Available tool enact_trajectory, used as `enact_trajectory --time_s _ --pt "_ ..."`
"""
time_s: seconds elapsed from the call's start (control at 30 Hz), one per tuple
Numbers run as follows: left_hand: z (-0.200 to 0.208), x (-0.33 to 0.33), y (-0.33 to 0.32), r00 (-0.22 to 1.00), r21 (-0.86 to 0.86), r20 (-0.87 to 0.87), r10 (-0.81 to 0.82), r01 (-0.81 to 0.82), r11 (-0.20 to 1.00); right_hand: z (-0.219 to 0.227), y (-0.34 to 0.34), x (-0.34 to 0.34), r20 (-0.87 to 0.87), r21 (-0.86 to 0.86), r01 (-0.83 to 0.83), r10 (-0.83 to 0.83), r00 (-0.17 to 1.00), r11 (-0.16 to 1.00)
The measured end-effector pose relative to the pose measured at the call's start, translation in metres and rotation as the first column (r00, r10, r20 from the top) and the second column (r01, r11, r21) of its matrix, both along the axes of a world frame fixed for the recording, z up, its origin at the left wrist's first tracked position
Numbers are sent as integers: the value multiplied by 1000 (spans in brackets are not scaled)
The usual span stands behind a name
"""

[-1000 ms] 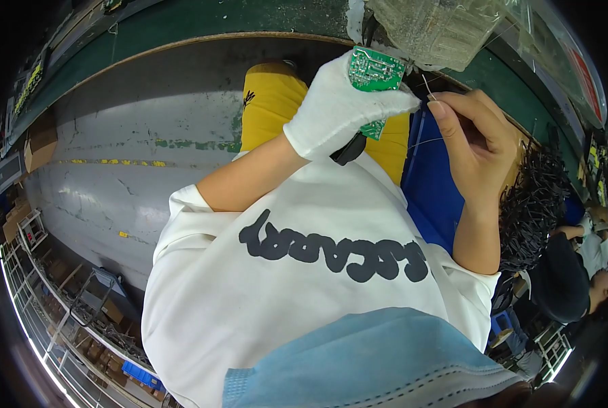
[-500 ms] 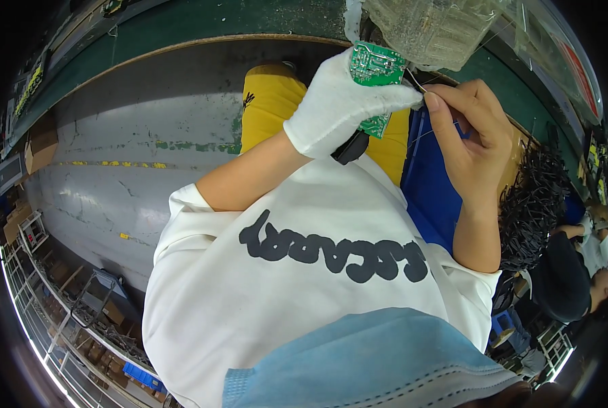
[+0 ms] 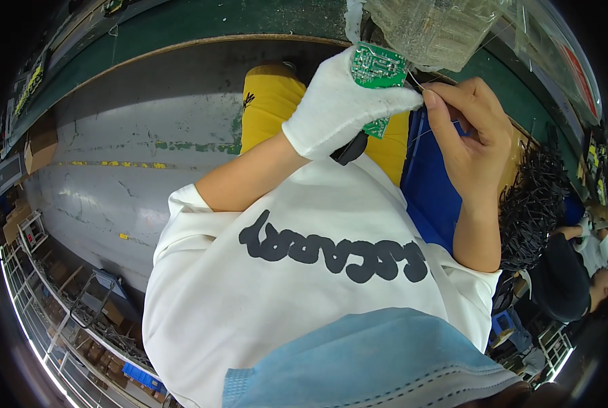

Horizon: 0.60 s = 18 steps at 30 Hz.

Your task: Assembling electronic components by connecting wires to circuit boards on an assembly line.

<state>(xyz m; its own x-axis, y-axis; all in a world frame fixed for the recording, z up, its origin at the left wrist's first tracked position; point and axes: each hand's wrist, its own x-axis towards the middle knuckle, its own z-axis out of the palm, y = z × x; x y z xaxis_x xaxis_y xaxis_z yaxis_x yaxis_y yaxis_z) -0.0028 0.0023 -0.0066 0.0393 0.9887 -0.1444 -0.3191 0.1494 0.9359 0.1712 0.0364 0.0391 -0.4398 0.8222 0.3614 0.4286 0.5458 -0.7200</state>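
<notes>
My left hand (image 3: 338, 98), in a white glove, grips a green circuit board (image 3: 378, 66) with its soldered side showing. The thumb lies across the board, and a lower piece of green board (image 3: 376, 128) shows beneath it. Under the glove a black part (image 3: 350, 149) sticks out; what it belongs to is hidden. My bare right hand (image 3: 470, 129) pinches a thin wire (image 3: 416, 79) between thumb and forefinger, close to the board's right edge. Whether the wire's end touches the board I cannot tell.
Cloudy plastic-wrapped equipment (image 3: 433, 30) stands just beyond the board. A blue bin (image 3: 429, 183) is beside my lap, with a heap of black cables (image 3: 535, 211) to its right. The green bench (image 3: 249, 22) runs across the far side. Another person (image 3: 562, 279) sits at far right.
My left hand and the board have shifted very slightly, the thumb a touch to the right. The right hand keeps its pinch in nearly the same spot.
</notes>
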Motion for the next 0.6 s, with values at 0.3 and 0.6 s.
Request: enact_trajectory --time_s 0.3,0.6 --pt "5 -3 -1 999 -68 51 -7 11 998 5 1 -3 46 30 -10 9 999 999" --pt "1 -3 1 999 -44 41 -12 14 999 2 3 -6 22 31 0 -1 1000 1000"
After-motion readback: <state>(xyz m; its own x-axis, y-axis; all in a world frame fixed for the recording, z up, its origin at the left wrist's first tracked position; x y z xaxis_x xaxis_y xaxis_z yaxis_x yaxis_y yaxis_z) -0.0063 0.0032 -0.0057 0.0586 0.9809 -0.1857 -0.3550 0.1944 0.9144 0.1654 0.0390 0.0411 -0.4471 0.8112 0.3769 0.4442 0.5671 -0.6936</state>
